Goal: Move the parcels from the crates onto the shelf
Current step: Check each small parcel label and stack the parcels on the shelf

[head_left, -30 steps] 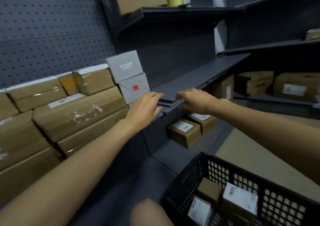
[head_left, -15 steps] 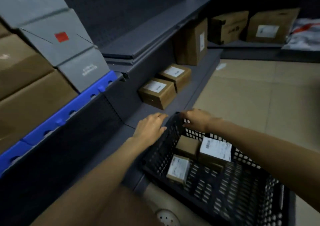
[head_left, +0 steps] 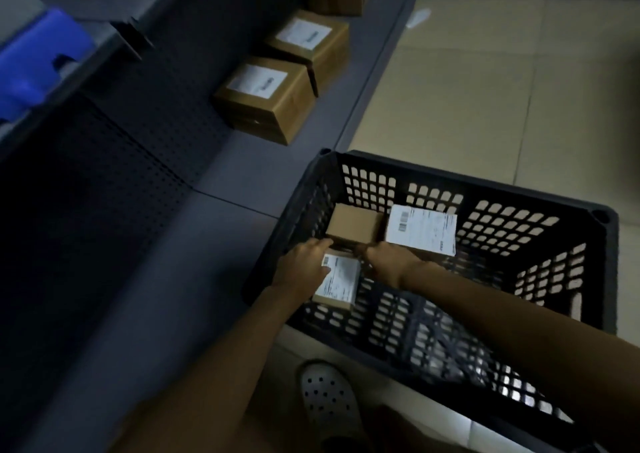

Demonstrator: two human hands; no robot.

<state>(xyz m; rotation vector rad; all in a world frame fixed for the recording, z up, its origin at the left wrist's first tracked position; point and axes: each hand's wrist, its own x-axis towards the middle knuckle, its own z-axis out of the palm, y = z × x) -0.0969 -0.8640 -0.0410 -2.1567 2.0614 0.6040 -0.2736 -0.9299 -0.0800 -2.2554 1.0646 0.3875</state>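
A black plastic crate stands on the floor and holds three parcels. My left hand and my right hand are both down inside it. Their fingertips rest at the near edge of a plain brown box, one hand at each near corner, and the box lies on the crate floor. My left palm partly covers a small parcel with a white label. A larger parcel with a big white label lies to the right of the plain box.
The dark bottom shelf to the left carries two labelled brown boxes. A blue edge strip juts out at the upper left. My foot in a white perforated shoe is beside the crate on the tiled floor.
My view has tipped down from the shelf to the crate. Both hands left the shelf edge, passed over the crate rim and came down onto the plain brown box.
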